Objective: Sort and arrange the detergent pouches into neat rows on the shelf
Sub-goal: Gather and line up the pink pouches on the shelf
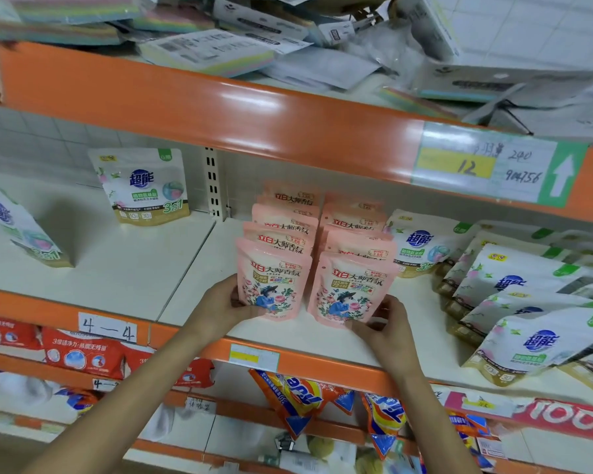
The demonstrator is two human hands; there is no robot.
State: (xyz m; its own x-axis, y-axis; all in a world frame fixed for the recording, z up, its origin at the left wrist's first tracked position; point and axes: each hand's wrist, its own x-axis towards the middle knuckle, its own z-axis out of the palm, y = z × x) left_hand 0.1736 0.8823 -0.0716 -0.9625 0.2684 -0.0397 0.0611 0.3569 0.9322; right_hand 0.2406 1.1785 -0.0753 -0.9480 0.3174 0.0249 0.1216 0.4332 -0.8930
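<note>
Two rows of pink detergent pouches stand upright on the white shelf (pixel 192 268), running front to back. My left hand (pixel 225 301) grips the lower left edge of the front pouch of the left row (pixel 274 282). My right hand (pixel 386 319) holds the bottom right corner of the front pouch of the right row (pixel 351 289). White and gold pouches (pixel 514 340) lie leaning in a loose row to the right. One white pouch (pixel 144 186) stands alone at the back left, and another (pixel 21 227) leans at the far left.
An orange shelf beam (pixel 220 107) with a paper label (pixel 486 169) runs overhead, under piled packets and boxes. The lower shelf holds red packs (pixel 83 350) and orange Tide bags (pixel 302 398). A slotted upright (pixel 213 183) divides the back wall.
</note>
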